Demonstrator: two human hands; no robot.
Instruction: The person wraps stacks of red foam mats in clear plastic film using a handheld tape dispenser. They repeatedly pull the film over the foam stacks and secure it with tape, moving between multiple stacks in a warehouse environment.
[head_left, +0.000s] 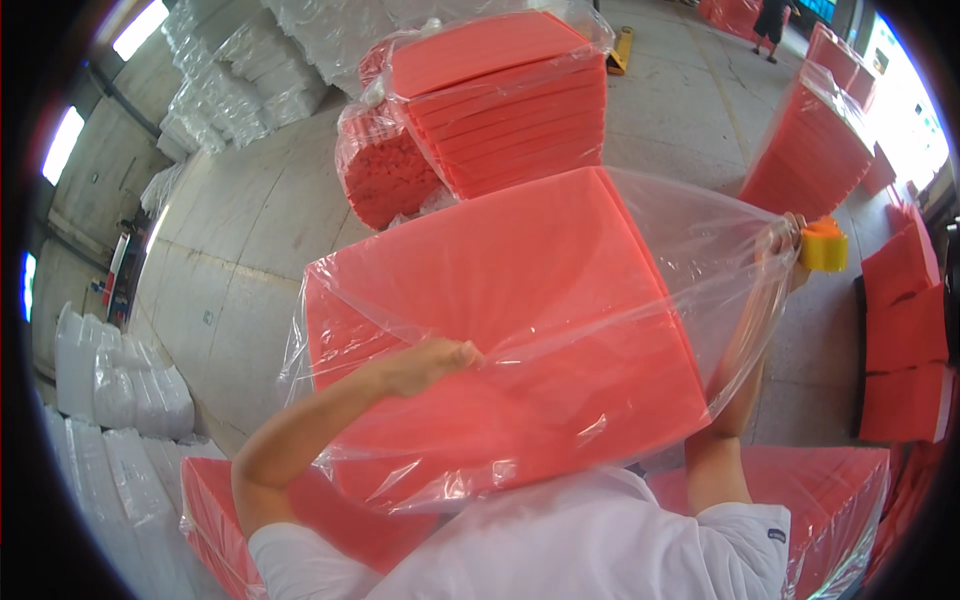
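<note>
A large stack of red foam sheets (500, 240) lies in front of me inside a clear plastic bag (690, 235). My left hand (430, 366) is closed over the top of the stack, pinching the film, and creases spread out from its fingers. Stretched out to the right, my right hand (788, 250) grips the gathered end of the bag beyond the stack's right side. A yellow tape roll with an orange part (824, 246) is at that hand; how the fingers hold it is hidden.
Another bagged red foam stack (505, 110) stands ahead, beside a bagged red bundle (385, 165). White wrapped stacks (120, 375) line the left. Red foam stacks (905, 330) stand along the right. A yellow pallet jack (621, 50) and a person (771, 22) are farther back.
</note>
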